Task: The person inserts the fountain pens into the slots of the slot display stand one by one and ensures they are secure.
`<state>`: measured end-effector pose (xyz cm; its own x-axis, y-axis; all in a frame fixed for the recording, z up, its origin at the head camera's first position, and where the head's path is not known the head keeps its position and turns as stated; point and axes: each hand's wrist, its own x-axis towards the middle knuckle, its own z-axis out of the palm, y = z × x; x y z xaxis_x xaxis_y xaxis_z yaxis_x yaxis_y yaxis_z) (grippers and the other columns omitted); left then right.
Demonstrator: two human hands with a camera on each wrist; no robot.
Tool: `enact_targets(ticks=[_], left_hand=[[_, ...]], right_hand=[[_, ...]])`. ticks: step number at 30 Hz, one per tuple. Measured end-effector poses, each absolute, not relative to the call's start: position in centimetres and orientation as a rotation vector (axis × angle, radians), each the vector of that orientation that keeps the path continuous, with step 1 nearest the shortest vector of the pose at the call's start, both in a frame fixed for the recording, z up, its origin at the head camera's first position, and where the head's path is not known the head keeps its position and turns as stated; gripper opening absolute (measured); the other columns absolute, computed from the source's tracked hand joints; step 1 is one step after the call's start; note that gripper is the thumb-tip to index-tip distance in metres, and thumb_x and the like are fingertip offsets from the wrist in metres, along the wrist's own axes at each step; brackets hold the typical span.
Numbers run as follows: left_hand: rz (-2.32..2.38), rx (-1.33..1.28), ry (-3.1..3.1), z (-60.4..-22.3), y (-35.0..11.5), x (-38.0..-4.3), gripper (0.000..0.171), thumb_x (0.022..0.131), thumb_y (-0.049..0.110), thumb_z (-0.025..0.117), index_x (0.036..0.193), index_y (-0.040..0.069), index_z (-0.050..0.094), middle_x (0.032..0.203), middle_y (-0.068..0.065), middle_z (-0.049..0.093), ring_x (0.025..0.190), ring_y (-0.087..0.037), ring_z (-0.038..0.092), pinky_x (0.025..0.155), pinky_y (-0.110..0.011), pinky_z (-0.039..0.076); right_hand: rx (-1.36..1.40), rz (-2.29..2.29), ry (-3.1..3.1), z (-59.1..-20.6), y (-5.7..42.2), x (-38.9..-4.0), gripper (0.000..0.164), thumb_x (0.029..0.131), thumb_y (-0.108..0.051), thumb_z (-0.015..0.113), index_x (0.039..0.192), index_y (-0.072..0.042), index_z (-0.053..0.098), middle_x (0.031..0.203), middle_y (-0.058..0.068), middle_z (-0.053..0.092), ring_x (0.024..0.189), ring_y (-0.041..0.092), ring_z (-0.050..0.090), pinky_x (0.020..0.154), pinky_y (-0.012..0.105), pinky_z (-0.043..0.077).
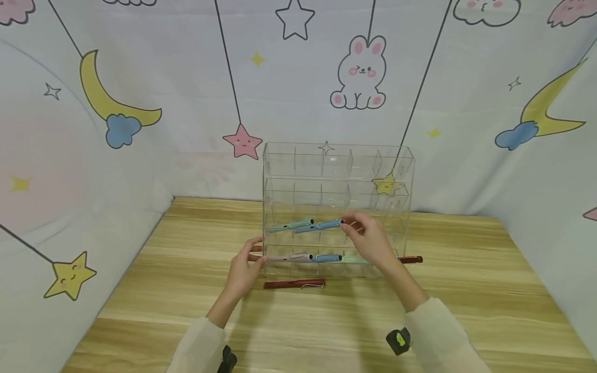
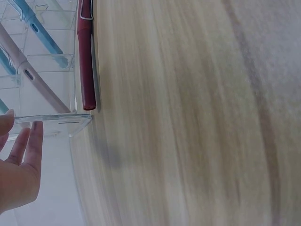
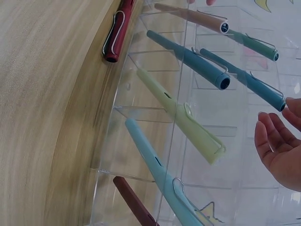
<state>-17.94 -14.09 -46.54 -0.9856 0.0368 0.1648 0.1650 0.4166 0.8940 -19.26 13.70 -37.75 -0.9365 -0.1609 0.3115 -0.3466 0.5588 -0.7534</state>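
A clear tiered rack (image 1: 338,181) stands on the table. My left hand (image 1: 242,267) grips its left side wall, thumb in front and fingers behind. The thumb and fingertips of my right hand (image 1: 368,238) pinch the cap end of a blue pen (image 1: 322,226), which slants in the second tier from the bottom. Left of it leans a green pen (image 1: 291,225). The bottom tier holds a pinkish-grey pen (image 1: 291,257), another blue pen (image 1: 328,257), a pale green pen (image 3: 188,122), a light blue pen (image 3: 164,179) and a brownish-red pen (image 1: 411,259).
A dark red pen (image 1: 294,284) with a wire clip lies on the wooden table (image 1: 308,331) just before the rack. Behind the rack hangs a white cloth (image 1: 186,62) printed with stars, moons and a rabbit. The two upper tiers rise above the pens.
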Motion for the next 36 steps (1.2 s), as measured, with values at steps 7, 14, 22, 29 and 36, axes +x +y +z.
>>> enact_targets(ticks=[7, 14, 22, 29, 36], left_hand=[[-1.624, -0.193, -2.540, -46.6, -14.1, -18.0, 0.044, 0.086, -0.001, 0.060, 0.127, 0.003, 0.045, 0.113, -0.021, 0.057, 0.089, -0.031, 0.060, 0.065, -0.033, 0.054], [-1.634, -0.192, -2.542, -46.6, -14.1, -18.0, 0.044, 0.086, -0.001, 0.059, 0.128, 0.003, 0.045, 0.113, -0.021, 0.056, 0.090, -0.032, 0.059, 0.064, -0.033, 0.054], [-1.630, -0.179, -2.549, -46.5, -14.1, -18.0, 0.044, 0.086, -0.001, 0.059, 0.128, 0.002, 0.045, 0.113, -0.021, 0.057, 0.090, -0.031, 0.060, 0.064, -0.032, 0.054], [-1.636, -0.180, -2.550, -46.3, -14.0, -17.9, 0.044, 0.086, -0.001, 0.059, 0.128, 0.002, 0.045, 0.113, -0.021, 0.056, 0.090, -0.032, 0.059, 0.065, -0.034, 0.054], [-1.652, -0.155, -2.551, -46.3, -14.0, -17.9, 0.044, 0.086, -0.001, 0.059, 0.128, 0.003, 0.045, 0.113, -0.021, 0.056, 0.090, -0.031, 0.059, 0.064, -0.033, 0.054]], right_hand=[[0.467, 1.342, -2.566, -37.2, 14.2, -18.2, 0.024, 0.089, -0.010, 0.060, 0.111, 0.001, 0.060, 0.095, 0.009, 0.061, 0.082, 0.020, 0.057, 0.072, 0.033, 0.050], [0.731, 1.303, -2.521, -37.5, 13.9, -16.4, 0.020, 0.084, -0.006, 0.065, 0.103, 0.000, 0.063, 0.094, 0.010, 0.063, 0.076, 0.016, 0.058, 0.066, 0.026, 0.052], [1.039, 1.401, -2.742, -40.5, 13.1, -14.5, 0.018, 0.085, -0.012, 0.065, 0.102, -0.006, 0.064, 0.094, 0.003, 0.062, 0.072, 0.008, 0.054, 0.063, 0.024, 0.050], [0.993, 1.449, -2.818, -44.6, 12.3, -14.5, 0.028, 0.084, -0.009, 0.066, 0.109, 0.001, 0.062, 0.103, 0.013, 0.061, 0.072, 0.008, 0.054, 0.063, 0.025, 0.050], [0.831, 1.451, -2.867, -47.7, 11.8, -15.0, 0.031, 0.084, -0.006, 0.064, 0.113, 0.003, 0.059, 0.117, 0.019, 0.056, 0.077, 0.016, 0.056, 0.063, 0.023, 0.049]])
